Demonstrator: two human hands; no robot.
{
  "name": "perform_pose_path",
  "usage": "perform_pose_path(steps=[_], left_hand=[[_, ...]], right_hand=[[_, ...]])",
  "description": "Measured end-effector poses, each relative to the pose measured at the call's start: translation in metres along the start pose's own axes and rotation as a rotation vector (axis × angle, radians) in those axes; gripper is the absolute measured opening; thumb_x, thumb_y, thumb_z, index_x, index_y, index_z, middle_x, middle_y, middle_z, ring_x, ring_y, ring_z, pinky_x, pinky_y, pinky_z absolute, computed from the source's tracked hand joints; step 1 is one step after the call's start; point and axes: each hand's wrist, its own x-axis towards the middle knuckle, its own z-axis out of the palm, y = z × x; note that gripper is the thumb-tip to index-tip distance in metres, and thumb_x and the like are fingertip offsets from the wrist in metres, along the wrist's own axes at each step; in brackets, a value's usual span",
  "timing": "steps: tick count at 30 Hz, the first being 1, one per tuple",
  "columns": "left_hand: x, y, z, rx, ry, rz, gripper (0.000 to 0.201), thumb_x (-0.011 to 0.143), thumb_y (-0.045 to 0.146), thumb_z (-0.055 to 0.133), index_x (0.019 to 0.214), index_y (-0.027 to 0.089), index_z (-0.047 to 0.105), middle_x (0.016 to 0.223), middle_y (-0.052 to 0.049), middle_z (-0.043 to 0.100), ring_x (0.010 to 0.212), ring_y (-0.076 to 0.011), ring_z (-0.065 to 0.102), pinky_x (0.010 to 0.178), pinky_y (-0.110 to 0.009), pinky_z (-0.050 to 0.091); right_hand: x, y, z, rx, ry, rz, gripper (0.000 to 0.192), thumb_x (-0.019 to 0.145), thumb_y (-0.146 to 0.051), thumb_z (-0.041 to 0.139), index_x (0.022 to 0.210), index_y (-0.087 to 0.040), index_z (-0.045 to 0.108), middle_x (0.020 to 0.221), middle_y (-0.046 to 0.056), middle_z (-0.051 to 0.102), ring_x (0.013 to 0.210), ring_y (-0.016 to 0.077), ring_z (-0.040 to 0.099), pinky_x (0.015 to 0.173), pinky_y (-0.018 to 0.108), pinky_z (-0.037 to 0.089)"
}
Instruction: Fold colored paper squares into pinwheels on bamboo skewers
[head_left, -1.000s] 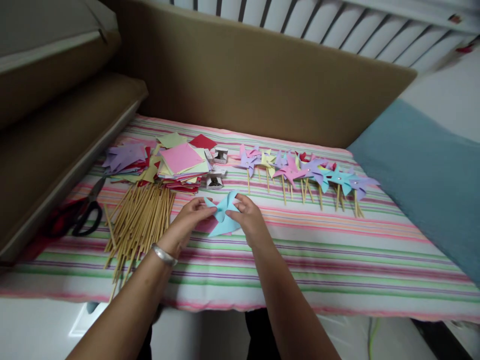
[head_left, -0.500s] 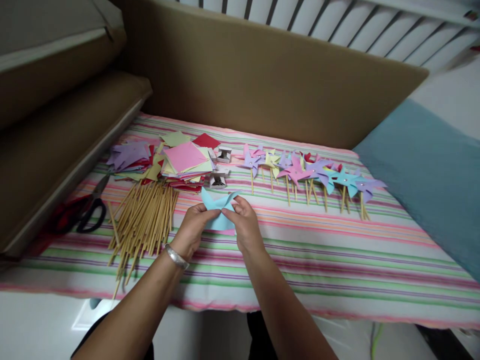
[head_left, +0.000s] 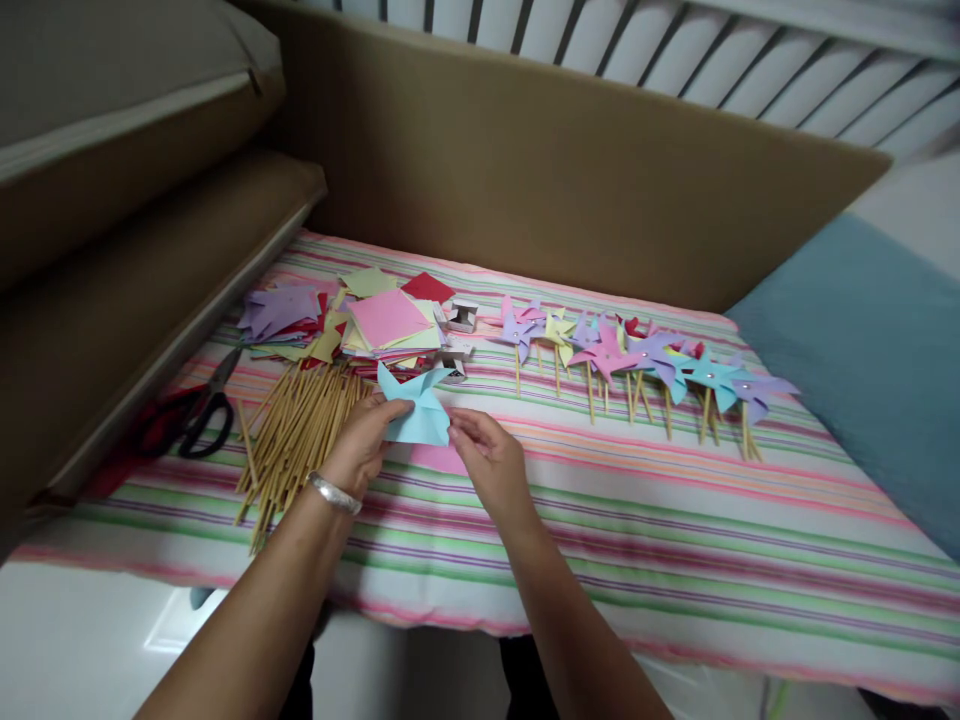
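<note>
My left hand point(head_left: 362, 440) holds a light blue paper pinwheel head point(head_left: 415, 408) by its folded points, a little above the striped cloth point(head_left: 675, 520). My right hand point(head_left: 489, 457) pinches the lower right corner of that same blue paper. A silver bangle point(head_left: 333, 493) sits on my left wrist. A pink paper square point(head_left: 439, 459) lies on the cloth under the hands. Just left of my left hand is a heap of bamboo sticks point(head_left: 296, 435).
A stack of coloured paper squares point(head_left: 382, 325) and two small white boxes point(head_left: 462, 316) lie behind the hands. A row of finished pinwheels on sticks point(head_left: 637, 360) runs to the right. Scissors point(head_left: 199, 410) lie at far left. A blue pillow point(head_left: 862, 350) is at right.
The blue paper has moved left and slightly up with my left hand. My right hand has slid from the paper's middle to its lower right corner. The view has shifted to the left.
</note>
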Motion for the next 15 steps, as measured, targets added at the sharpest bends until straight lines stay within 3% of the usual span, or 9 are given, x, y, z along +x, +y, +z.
perform_pose_path(steps=[3, 5, 10, 15], left_hand=[[0.0015, -0.0009, -0.0017, 0.01, -0.027, -0.016, 0.021, 0.048, 0.023, 0.073, 0.065, 0.014, 0.064, 0.055, 0.002, 0.063, 0.047, -0.0105, 0.052, 0.05, -0.022, 0.038], [0.0023, -0.0015, -0.0025, 0.027, -0.032, -0.033, 0.02, 0.048, 0.022, 0.072, 0.064, 0.015, 0.064, 0.055, 0.001, 0.063, 0.046, -0.0103, 0.052, 0.049, -0.022, 0.038], [0.0009, 0.0005, -0.0026, 0.035, -0.02, -0.042, 0.02, 0.048, 0.022, 0.073, 0.064, 0.015, 0.063, 0.056, 0.001, 0.063, 0.048, -0.0107, 0.052, 0.05, -0.023, 0.038], [-0.0019, 0.0032, -0.0016, 0.074, -0.016, -0.035, 0.018, 0.051, 0.024, 0.071, 0.064, 0.015, 0.062, 0.055, 0.002, 0.061, 0.048, -0.0103, 0.051, 0.05, -0.023, 0.038]], right_hand=[[0.0011, 0.0036, 0.0049, 0.153, -0.077, 0.134, 0.037, 0.072, -0.021, 0.06, 0.109, -0.023, 0.06, 0.07, -0.002, 0.063, 0.067, 0.0152, 0.061, 0.064, 0.028, 0.049], [0.0018, 0.0049, 0.0062, 0.179, -0.077, 0.149, 0.04, 0.071, -0.02, 0.059, 0.111, -0.022, 0.06, 0.065, -0.003, 0.059, 0.062, 0.0136, 0.058, 0.062, 0.027, 0.048], [0.0008, 0.004, 0.0043, 0.162, -0.085, 0.088, 0.034, 0.073, -0.019, 0.058, 0.106, -0.023, 0.063, 0.071, -0.002, 0.062, 0.068, 0.0137, 0.059, 0.068, 0.029, 0.05], [0.0023, 0.0033, -0.0002, 0.282, -0.144, 0.17, 0.029, 0.072, -0.021, 0.06, 0.101, -0.023, 0.064, 0.07, -0.003, 0.063, 0.065, 0.0134, 0.06, 0.069, 0.031, 0.052]])
